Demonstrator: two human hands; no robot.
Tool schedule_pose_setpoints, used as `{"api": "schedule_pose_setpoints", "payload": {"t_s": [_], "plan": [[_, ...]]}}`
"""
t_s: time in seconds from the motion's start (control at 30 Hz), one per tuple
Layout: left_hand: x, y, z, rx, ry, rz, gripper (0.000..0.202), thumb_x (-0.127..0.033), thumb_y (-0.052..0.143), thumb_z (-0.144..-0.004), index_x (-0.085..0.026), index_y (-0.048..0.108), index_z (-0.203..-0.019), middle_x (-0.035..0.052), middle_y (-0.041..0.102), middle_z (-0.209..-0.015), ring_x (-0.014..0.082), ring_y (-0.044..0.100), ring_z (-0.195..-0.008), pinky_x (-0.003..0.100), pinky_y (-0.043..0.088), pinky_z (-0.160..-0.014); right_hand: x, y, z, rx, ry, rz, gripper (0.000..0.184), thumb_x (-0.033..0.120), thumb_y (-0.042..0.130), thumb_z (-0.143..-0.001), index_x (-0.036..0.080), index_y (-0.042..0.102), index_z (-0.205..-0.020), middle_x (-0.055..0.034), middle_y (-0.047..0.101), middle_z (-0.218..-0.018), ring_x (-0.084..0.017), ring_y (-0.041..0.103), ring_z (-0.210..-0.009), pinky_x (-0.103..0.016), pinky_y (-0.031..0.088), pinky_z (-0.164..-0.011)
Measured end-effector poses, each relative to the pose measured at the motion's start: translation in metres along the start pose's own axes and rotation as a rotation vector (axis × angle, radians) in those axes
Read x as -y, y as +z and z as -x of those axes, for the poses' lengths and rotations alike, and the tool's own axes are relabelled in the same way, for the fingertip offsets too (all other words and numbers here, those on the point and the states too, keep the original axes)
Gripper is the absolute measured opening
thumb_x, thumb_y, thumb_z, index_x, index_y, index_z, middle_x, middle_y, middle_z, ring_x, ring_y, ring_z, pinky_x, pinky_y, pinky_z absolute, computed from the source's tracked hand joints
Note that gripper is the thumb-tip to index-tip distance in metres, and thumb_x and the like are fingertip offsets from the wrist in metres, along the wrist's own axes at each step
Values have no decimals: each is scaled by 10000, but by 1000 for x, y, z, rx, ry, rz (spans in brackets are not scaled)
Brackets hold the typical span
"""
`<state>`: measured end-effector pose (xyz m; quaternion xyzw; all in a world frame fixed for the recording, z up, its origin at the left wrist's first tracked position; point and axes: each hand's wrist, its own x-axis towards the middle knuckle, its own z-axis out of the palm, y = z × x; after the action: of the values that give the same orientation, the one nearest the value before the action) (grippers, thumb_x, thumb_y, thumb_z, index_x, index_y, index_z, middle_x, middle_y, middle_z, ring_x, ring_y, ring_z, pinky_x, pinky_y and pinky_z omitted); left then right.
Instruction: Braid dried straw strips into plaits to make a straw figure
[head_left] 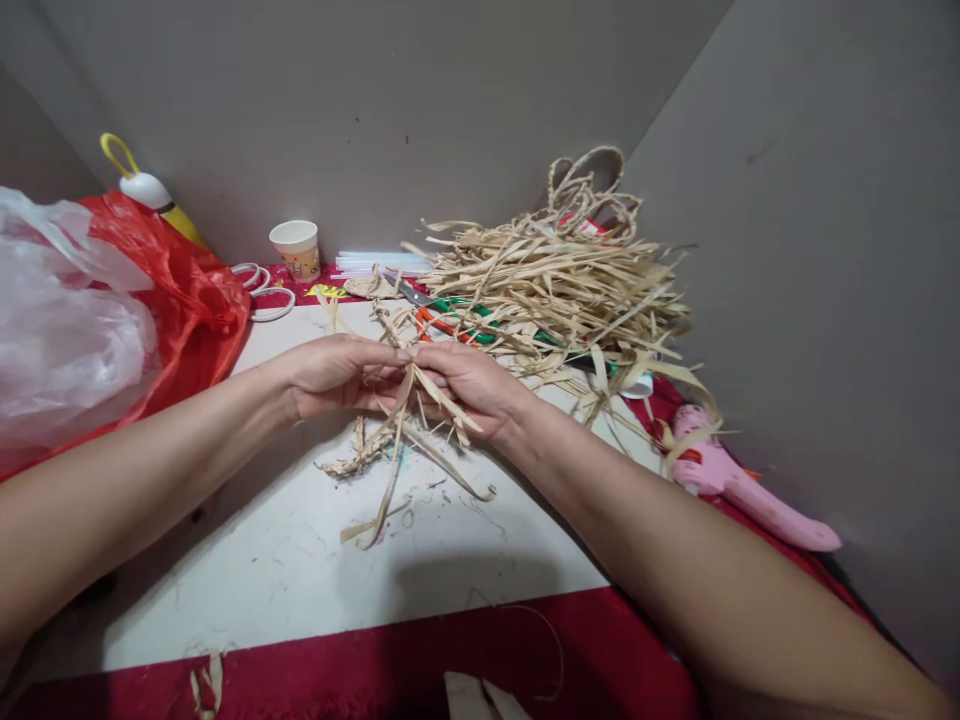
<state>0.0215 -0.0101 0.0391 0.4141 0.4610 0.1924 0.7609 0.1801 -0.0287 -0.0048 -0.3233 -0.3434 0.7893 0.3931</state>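
My left hand [337,372] and my right hand [476,385] meet over the white board [300,570], thumbs and fingertips pinched together. Between them they grip a bundle of dry straw strips [405,395], whose loose ends fan out downward. A braided length of straw [360,455] hangs or lies just below the left fingers; whether it joins the held bundle I cannot tell. Right behind the hands lie scissors with orange and green handles [450,325], partly covered by straw. Parts of the fingers are hidden behind the strips.
A large straw pile [555,280] leans by the back corner. Left stand a paper cup [295,250], white rings [270,303], a red plastic bag [187,270] and a yellow-and-white bottle [150,195]. A pink glue gun [757,490] lies right, on red cloth. Grey walls enclose the back and right.
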Motion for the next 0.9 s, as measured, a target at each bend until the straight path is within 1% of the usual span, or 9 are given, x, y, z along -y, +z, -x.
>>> {"api": "schedule_pose_setpoints", "payload": {"t_s": [0.17,0.43,0.53,0.6,0.67,0.73,0.77,0.83,0.9], "plan": [[5,-9,-1,66,-33,88,60,-178,609,-775,-128,630,-749,30,645,-704,100,610,-577,230,534,-570,1,4,1,-34,-7,85,306,213,637,-752,176,382,-589,129,242,-417,-2,131,-321,-103,115,-284],[9,-9,-1,143,-44,53,65,-123,591,-778,-101,648,-801,35,651,-680,84,606,-560,176,516,-549,1,4,2,-43,-11,162,347,264,701,-699,172,388,-578,133,250,-405,4,158,-315,-98,150,-288],[9,-7,0,116,-53,78,124,-176,556,-789,-92,647,-785,82,667,-703,129,639,-610,228,540,-599,1,2,1,-36,-19,178,339,291,684,-719,170,399,-581,120,284,-408,-1,199,-310,-100,160,-287],[10,-3,2,47,-36,48,140,-183,523,-784,-100,627,-742,71,638,-662,137,623,-592,256,537,-607,0,2,1,-30,-24,174,354,289,681,-721,175,382,-570,121,274,-408,-2,193,-309,-103,160,-285],[12,0,6,-115,101,-72,107,-194,536,-777,-124,603,-730,20,588,-630,103,560,-550,228,501,-577,0,2,1,-46,-24,161,366,269,688,-712,179,366,-561,129,248,-407,0,166,-312,-105,152,-285],[14,2,11,-313,347,-303,100,-237,611,-753,-144,590,-723,-16,559,-647,78,507,-567,189,451,-575,-1,4,1,-60,-29,149,375,248,691,-706,182,354,-555,131,241,-409,2,149,-316,-106,141,-287],[16,2,14,-378,464,-432,129,-263,651,-731,-150,591,-721,-22,559,-666,75,496,-592,176,428,-579,-1,4,1,-62,-33,145,375,239,689,-708,182,352,-554,131,242,-410,2,146,-318,-106,138,-288],[19,1,18,-387,575,-624,172,-297,695,-695,-155,599,-714,-25,562,-677,78,487,-616,170,395,-568,-2,5,1,-60,-40,139,357,232,671,-725,180,361,-556,127,251,-412,0,151,-322,-106,141,-292],[22,0,20,-311,517,-665,161,-294,690,-692,-160,603,-711,-33,545,-621,78,469,-558,178,364,-513,-2,5,1,-59,-41,143,327,229,634,-752,174,381,-554,123,257,-411,-3,156,-324,-106,143,-295]]}}
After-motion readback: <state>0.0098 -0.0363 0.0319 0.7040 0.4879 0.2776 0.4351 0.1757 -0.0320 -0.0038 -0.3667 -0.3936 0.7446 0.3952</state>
